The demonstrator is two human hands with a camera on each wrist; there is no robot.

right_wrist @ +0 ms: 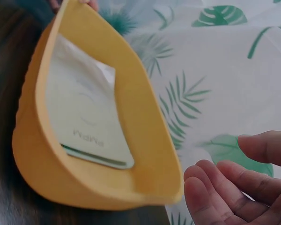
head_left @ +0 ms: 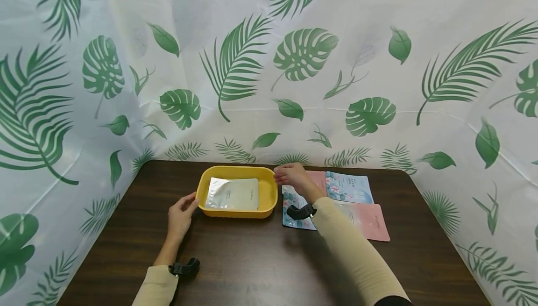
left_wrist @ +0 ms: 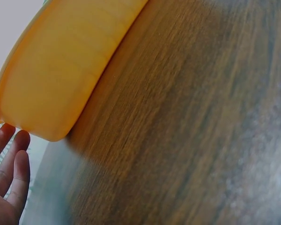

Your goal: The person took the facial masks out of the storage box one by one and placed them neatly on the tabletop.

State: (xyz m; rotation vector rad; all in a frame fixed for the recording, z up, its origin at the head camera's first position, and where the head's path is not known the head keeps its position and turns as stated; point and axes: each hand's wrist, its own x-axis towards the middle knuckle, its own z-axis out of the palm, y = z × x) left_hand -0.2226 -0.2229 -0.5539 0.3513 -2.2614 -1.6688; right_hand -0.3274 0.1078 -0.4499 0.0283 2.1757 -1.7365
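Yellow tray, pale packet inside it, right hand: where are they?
Yellow tray [head_left: 266, 190], head view: bare inside beside the packet.
Pale packet [head_left: 232, 194], head view: middle of its face.
Right hand [head_left: 296, 177], head view: back of the hand.

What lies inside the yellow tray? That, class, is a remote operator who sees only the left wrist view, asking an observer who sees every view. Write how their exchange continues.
Observer: A pale sachet lies inside the tray.
Operator: Where is the right hand?
Observer: The right hand is close beside the tray's right end; I cannot tell whether it touches the rim.
Operator: Are there other sachets on the table?
Observer: Yes, a blue floral sachet and a pink sachet are among those lying to the tray's right.
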